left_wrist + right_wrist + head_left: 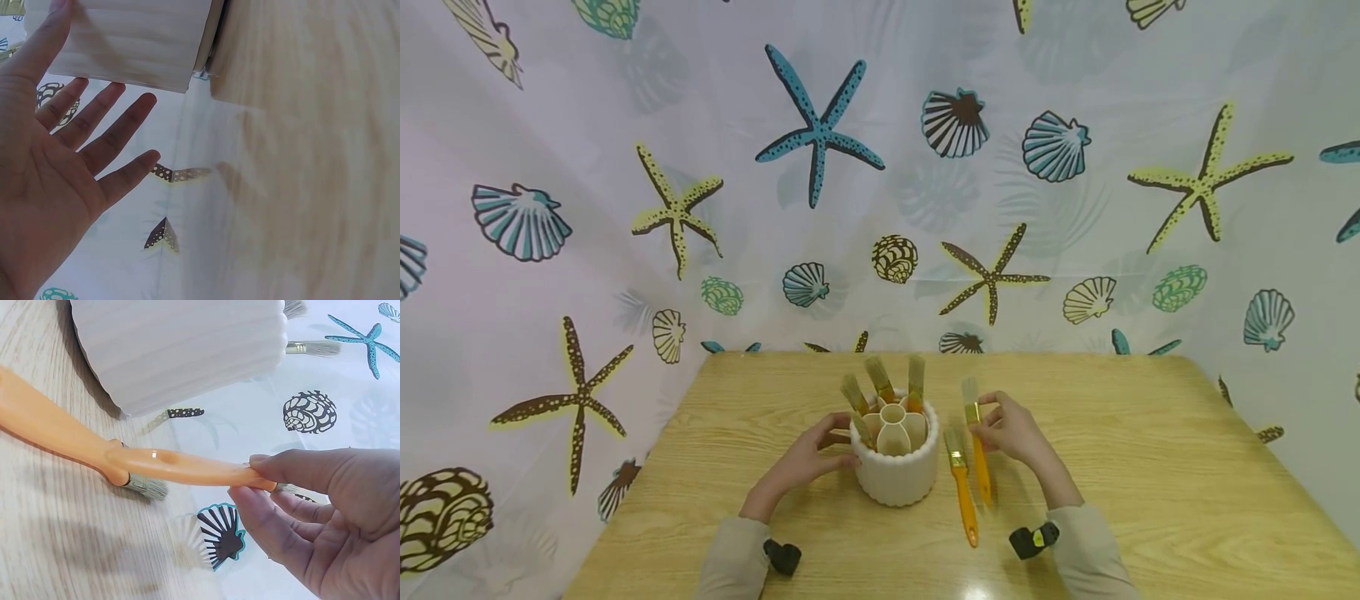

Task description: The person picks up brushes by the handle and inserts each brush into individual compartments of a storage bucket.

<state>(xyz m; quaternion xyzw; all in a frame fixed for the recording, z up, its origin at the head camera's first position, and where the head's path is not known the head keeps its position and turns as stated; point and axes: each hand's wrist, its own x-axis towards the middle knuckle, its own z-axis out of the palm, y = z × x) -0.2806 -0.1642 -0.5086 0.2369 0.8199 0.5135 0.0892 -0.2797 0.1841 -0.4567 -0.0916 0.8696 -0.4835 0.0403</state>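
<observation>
A white ribbed round holder (897, 479) with petal-shaped compartments stands on the table; several paintbrushes (880, 379) stick up from it, bristles upward. My left hand (811, 454) is at its left side, and in the left wrist view the fingers (119, 140) are spread and fairly straight, the thumb against the wall. To the right of the holder, my right hand (1006, 427) pinches an orange-handled paintbrush (187, 467) between thumb and fingers near its metal band, bristles pointing away. A second orange-handled paintbrush (964, 496) lies on the table just left of the held one.
The wooden table (1150, 450) stretches out on both sides of the holder. Behind it and at both sides hangs a white curtain (880, 192) printed with starfish and shells. A small black device (1033, 540) sits at each wrist.
</observation>
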